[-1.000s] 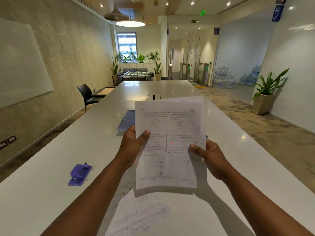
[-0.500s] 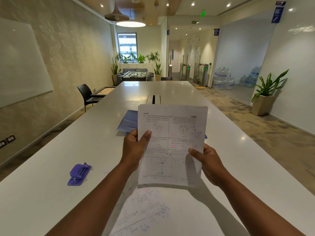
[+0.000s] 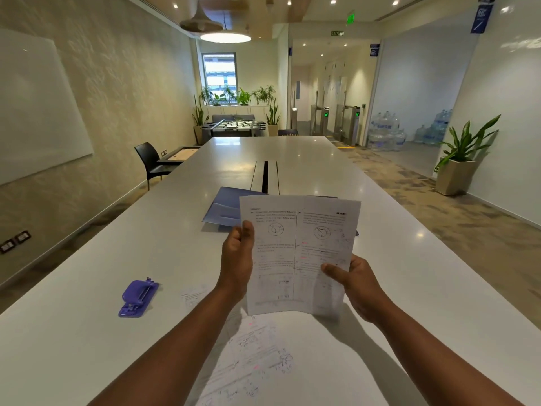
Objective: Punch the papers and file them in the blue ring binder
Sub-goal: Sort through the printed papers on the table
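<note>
Both hands hold up a printed sheet of paper (image 3: 295, 253) above the white table. My left hand (image 3: 237, 259) grips its left edge, thumb on the front. My right hand (image 3: 355, 284) pinches its lower right edge. More written-on papers (image 3: 257, 356) lie flat on the table beneath, near me. The blue ring binder (image 3: 224, 208) lies open behind the held sheet, which hides its right part. A purple hole punch (image 3: 137, 297) rests on the table to the left, apart from both hands.
The long white table (image 3: 87, 288) stretches far ahead, with a cable slot (image 3: 265, 177) in its middle beyond the binder. A black chair (image 3: 150, 161) stands at the left side. A potted plant (image 3: 459, 159) stands on the floor at right.
The held sheet has come lower and slightly to the right in both hands. More of the blue binder shows behind its top edge.
</note>
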Motion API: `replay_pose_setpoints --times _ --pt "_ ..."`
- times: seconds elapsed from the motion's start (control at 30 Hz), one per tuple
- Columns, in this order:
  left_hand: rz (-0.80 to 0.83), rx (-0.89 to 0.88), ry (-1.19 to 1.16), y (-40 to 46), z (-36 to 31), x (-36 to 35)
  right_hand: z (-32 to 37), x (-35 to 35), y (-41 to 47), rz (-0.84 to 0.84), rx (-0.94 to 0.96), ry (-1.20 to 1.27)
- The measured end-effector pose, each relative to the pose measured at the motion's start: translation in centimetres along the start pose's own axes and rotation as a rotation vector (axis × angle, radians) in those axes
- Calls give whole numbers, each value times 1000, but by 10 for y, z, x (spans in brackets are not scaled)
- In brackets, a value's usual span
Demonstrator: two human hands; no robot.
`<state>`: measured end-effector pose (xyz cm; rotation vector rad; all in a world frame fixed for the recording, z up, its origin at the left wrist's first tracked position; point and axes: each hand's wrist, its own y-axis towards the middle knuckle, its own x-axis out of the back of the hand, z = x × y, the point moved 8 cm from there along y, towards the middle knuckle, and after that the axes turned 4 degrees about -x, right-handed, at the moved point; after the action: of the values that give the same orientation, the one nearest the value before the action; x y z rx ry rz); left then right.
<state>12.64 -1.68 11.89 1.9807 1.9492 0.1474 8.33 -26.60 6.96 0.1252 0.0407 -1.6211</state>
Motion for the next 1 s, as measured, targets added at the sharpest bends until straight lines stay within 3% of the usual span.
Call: replay_pose_setpoints --times 0.7,1.0 --pt "88 106 -18 -20 26 -7 -11 -10 -8 6 -51 -130" --pt "321 173 177 -11 37 9 1 -16 -5 11 -111 -160"
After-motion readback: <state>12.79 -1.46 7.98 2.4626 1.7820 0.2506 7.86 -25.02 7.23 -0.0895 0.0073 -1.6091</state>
